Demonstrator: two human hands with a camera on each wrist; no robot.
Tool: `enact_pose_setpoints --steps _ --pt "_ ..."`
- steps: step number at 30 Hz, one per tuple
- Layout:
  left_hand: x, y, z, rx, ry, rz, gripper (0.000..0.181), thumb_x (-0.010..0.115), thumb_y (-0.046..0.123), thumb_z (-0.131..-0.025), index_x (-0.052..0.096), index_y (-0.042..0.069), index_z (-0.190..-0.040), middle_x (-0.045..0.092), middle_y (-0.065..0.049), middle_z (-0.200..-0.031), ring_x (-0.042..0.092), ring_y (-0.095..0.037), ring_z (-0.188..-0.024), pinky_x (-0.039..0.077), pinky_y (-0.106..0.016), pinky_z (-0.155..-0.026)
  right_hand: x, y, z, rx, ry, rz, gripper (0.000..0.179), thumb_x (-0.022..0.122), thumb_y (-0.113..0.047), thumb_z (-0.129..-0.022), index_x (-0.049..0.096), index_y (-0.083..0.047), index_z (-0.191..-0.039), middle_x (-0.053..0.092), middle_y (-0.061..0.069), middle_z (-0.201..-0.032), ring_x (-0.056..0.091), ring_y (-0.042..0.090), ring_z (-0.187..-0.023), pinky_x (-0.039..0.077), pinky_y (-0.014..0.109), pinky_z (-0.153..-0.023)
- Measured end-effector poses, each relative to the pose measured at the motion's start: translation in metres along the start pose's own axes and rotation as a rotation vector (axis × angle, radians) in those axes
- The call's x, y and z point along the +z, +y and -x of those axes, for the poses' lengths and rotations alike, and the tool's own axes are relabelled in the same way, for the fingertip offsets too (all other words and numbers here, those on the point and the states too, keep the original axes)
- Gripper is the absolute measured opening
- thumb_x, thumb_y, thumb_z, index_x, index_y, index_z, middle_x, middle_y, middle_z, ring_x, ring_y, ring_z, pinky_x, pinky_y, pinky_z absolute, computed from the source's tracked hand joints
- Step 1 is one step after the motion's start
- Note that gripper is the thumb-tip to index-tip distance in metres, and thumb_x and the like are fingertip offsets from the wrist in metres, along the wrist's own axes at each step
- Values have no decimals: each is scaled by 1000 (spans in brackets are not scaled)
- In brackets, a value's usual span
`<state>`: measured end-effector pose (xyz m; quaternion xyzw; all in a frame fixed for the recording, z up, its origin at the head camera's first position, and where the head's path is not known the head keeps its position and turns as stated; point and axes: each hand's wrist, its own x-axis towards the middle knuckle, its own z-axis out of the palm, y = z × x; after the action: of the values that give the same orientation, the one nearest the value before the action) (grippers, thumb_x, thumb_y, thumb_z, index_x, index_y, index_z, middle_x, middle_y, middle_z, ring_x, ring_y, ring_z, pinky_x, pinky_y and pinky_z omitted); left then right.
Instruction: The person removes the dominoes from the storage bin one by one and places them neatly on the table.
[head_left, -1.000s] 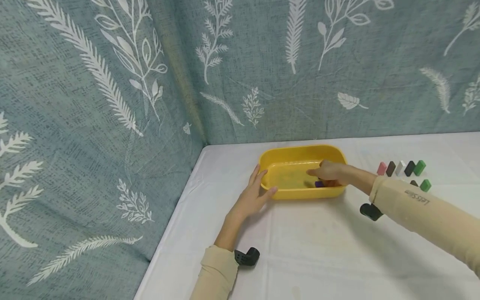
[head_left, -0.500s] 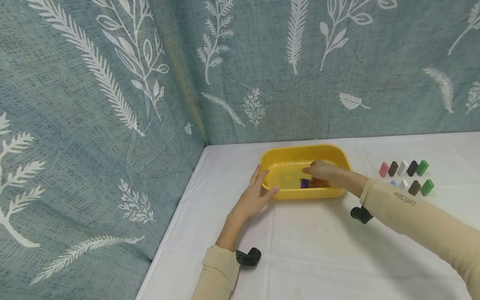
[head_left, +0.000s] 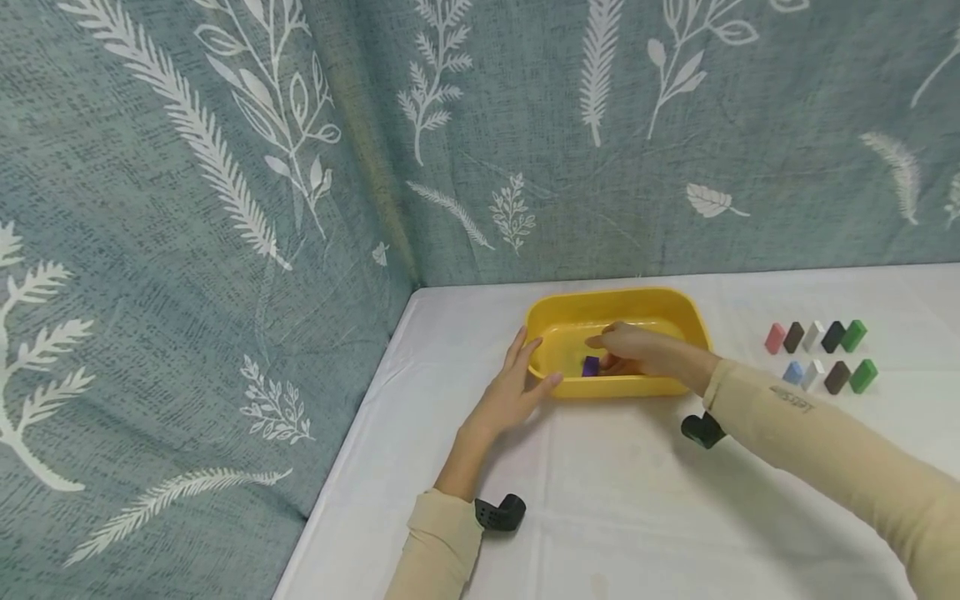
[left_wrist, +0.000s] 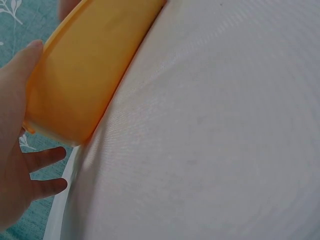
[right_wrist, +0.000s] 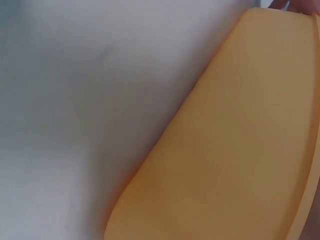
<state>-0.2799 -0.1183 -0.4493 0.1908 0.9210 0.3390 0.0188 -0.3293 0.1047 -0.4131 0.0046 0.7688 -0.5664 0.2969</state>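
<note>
A yellow tray (head_left: pixel 622 388) stands on the white-covered table near the back. My left hand (head_left: pixel 510 396) rests at its left end, thumb on the near wall and fingers spread along the rim. In the left wrist view two straight fingers of the left hand (left_wrist: pixel 20 150) point past the tray's corner. My right hand (head_left: pixel 637 350) reaches over the near side into the tray. It holds a small purple block (head_left: pixel 591 366) by the tray's near wall; its thumb and fingers are partly hidden. In the right wrist view the tray's outer wall (right_wrist: pixel 225 140) hides the hand's work.
Right of the tray stand two rows of small upright blocks, among them a pink block (head_left: pixel 775 338), a blue block (head_left: pixel 793 372) and a green block (head_left: pixel 864 377). A patterned blue-green curtain (head_left: pixel 525 167) hangs behind and at the left of the table (head_left: pixel 585 500).
My right hand has moved left inside the tray, and the purple block has moved left with it. The left hand keeps its place on the tray. More of the front row of blocks shows.
</note>
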Motion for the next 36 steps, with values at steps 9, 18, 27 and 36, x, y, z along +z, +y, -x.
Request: enact_pose_setpoints --steps 9,18,27,36 --pt "0 0 -1 -4 -1 11 78 46 60 -93 22 14 -153 -4 4 -159 30 -37 -135 31 -55 -103 10 -4 -5 -22 -23 -56 63 45 -17 -101 11 13 -144 42 8 -78 46 13 -62 49 21 -64" --pt "2 -4 -2 2 5 -4 81 43 64 -92 23 14 -152 -4 4 -159 30 -36 -135 32 -54 -103 22 -5 -16 -57 -8 -104 63 47 -12 -100 10 10 -146 43 15 -95 52 15 -71 53 24 -73" --pt "1 -4 -1 6 -5 6 82 43 65 -92 23 14 -152 -3 3 -159 29 -36 -136 31 -54 -103 39 -13 -22 -79 27 -64 63 51 -2 -96 15 4 -147 47 20 -110 53 16 -69 53 25 -69" --pt "-1 -2 0 1 -17 17 79 43 62 -93 23 14 -152 -4 3 -159 28 -37 -136 30 -57 -103 55 -21 -28 -87 40 -56 61 52 1 -95 19 3 -146 44 15 -107 50 18 -74 47 18 -59"
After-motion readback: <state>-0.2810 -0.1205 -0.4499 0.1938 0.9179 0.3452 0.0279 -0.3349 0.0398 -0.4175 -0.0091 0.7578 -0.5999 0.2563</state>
